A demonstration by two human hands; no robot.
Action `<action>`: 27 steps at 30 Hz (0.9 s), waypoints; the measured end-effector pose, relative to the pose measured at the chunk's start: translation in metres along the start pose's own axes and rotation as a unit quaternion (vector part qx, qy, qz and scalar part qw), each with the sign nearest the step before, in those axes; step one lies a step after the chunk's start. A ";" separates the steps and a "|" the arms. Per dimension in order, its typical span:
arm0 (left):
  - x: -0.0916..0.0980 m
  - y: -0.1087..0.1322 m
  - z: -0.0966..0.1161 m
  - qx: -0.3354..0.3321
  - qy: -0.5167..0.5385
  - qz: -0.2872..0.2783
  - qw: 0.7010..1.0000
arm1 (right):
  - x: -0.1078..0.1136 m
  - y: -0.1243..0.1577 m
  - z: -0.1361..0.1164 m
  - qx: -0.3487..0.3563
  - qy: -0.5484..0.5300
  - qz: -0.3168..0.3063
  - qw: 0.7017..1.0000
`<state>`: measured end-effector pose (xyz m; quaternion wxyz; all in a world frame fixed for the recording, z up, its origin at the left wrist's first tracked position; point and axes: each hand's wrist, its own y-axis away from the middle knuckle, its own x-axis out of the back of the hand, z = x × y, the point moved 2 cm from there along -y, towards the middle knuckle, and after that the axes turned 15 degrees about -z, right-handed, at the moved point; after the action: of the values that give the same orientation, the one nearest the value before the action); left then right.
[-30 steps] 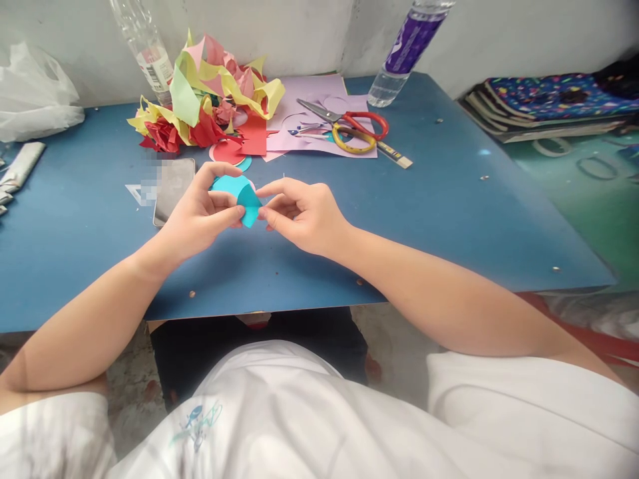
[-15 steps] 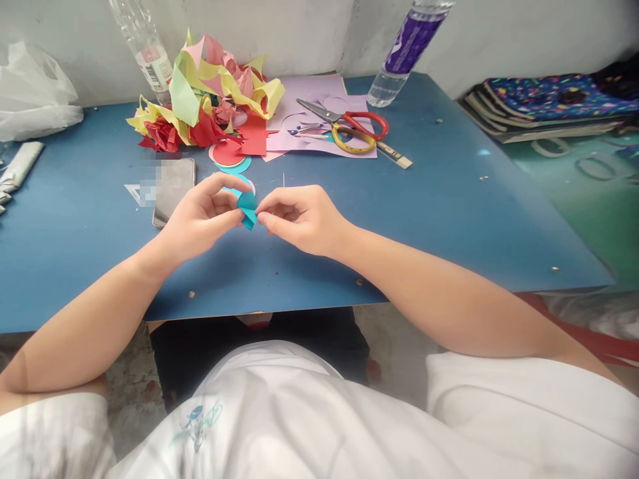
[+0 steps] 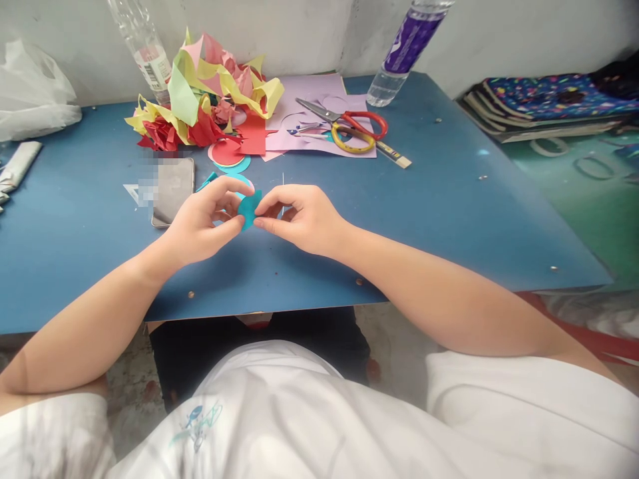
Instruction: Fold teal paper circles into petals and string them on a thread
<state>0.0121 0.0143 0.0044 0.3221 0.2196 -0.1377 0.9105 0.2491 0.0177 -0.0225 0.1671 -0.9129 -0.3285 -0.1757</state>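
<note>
A small piece of blue paper [image 3: 248, 210] is held above the near half of the table, between both hands. My left hand [image 3: 202, 216] pinches its left edge between thumb and fingers. From the other side, the thumb and index finger of my right hand [image 3: 297, 216] grip its right edge. Just behind the left fingers lie more blue paper circles [image 3: 239, 178], partly covered by the hand. A red paper circle [image 3: 227, 153] rests on another blue one farther back. Beside my left wrist sits a phone [image 3: 172, 193], its top left blurred out.
Folded paper flowers [image 3: 200, 100] in red, pink and yellow stand at the back. Red-and-yellow scissors [image 3: 344, 123] lie on purple paper [image 3: 319, 90]. Plastic bottles [image 3: 404, 56] stand by the wall. A white plastic bag [image 3: 37, 93] is at the far left of the blue table [image 3: 449, 193].
The blue paper, creased and folded half a second ago, now shows a flatter, rounder face. My left fingers have shifted slightly, uncovering a narrow blue-green object beside the phone.
</note>
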 end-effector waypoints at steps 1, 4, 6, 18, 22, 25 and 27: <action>0.000 0.000 0.000 0.002 -0.008 0.003 1.000 | 0.000 0.000 0.000 -0.010 -0.008 0.003 1.000; 0.001 0.000 -0.003 0.003 -0.017 0.006 1.000 | -0.001 0.000 0.000 -0.025 -0.033 0.010 0.999; 0.001 0.000 -0.004 0.001 -0.021 0.011 1.000 | -0.001 0.000 -0.002 -0.026 -0.049 0.009 0.998; -0.001 0.000 0.000 0.017 -0.015 -0.062 0.998 | -0.003 -0.001 -0.001 -0.010 -0.114 -0.019 0.993; -0.002 0.000 0.004 0.066 0.023 -0.064 0.996 | -0.003 0.000 0.000 -0.021 -0.119 0.011 0.993; -0.002 0.000 0.005 0.077 0.048 -0.066 0.994 | -0.003 0.001 -0.004 -0.047 -0.121 0.001 0.992; -0.001 0.000 0.005 0.077 0.058 -0.062 0.993 | -0.001 0.002 -0.008 -0.059 -0.107 -0.007 0.992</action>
<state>0.0140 0.0120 0.0081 0.3672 0.1988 -0.0350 0.9080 0.2474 0.0126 -0.0166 0.0754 -0.9324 -0.3400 -0.0970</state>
